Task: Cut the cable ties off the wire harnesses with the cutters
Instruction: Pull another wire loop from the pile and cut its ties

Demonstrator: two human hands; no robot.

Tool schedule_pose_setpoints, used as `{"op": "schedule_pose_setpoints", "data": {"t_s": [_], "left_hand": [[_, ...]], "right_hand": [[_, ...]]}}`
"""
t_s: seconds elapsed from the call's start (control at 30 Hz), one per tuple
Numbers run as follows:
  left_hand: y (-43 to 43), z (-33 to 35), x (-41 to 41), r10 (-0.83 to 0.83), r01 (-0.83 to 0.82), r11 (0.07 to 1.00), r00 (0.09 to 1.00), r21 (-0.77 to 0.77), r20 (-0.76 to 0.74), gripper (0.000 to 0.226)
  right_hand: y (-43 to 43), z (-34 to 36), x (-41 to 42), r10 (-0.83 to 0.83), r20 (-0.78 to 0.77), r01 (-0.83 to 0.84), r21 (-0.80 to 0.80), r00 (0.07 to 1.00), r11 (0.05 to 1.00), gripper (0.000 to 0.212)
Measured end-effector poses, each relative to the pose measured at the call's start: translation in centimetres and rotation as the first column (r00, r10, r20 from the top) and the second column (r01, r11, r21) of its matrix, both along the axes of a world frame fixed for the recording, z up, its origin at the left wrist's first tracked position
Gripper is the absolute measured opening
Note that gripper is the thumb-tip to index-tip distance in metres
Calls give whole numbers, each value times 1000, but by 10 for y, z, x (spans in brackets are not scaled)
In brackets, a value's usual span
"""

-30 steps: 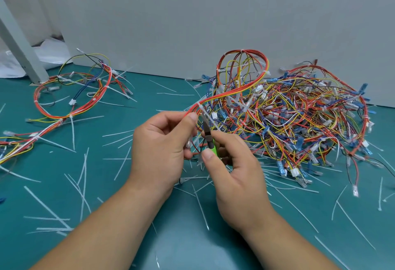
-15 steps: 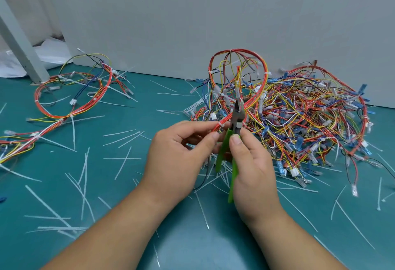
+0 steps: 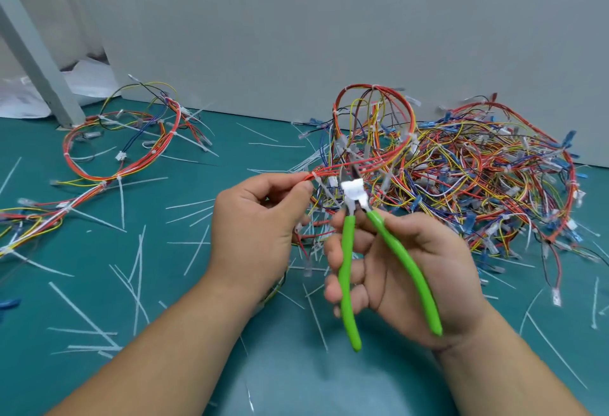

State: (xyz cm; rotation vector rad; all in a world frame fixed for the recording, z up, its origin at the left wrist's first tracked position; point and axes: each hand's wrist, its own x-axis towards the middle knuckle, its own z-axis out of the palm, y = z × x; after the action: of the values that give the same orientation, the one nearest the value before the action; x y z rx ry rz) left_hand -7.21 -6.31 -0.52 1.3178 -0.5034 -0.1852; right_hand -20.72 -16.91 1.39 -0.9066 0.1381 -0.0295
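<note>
Cutters (image 3: 354, 191) spread open at held harness (image 3: 329, 174), above bench (image 3: 82, 251).
Right hand (image 3: 412, 277) wraps green handles; left hand (image 3: 253, 228) pinches red wires; blade tips blurred, possibly touching them.

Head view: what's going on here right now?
A person is cutting ties off wire harnesses on a green table. The left hand pinches the red bundle of one harness. The right hand holds green-handled cutters, handles spread, tip up at that bundle near a white cable tie. A big pile of harnesses lies behind, and cut ties litter the table.
</note>
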Motion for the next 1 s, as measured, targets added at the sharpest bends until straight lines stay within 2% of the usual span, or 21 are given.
{"op": "schedule_pose_setpoints", "data": {"t_s": [0.07,0.13,0.23,0.43,0.63,1.0], "left_hand": [[0,0,2,12,-12,1000,1000,-13,3,15],[0,0,2,16,-16,1000,1000,-22,10,13],[-1,-2,2,15,-15,1000,1000,-14,22,12],[1,-2,2,37,-41,998,994,37,99,12],[3,0,9,108,-113,993,985,28,137,10],[2,-2,3,69,-88,994,971,70,229,17]], "right_hand": [[-2,1,-3,124,-63,-126,-27,990,992,40],[0,-3,-2,158,-125,-165,-46,980,985,41],[5,-8,4,86,-177,-101,-78,980,992,45],[12,-13,10,-52,-146,39,-90,988,995,46],[10,-11,8,15,-152,-26,-72,988,997,48],[13,-11,9,-84,-107,79,-47,991,996,44]]}}
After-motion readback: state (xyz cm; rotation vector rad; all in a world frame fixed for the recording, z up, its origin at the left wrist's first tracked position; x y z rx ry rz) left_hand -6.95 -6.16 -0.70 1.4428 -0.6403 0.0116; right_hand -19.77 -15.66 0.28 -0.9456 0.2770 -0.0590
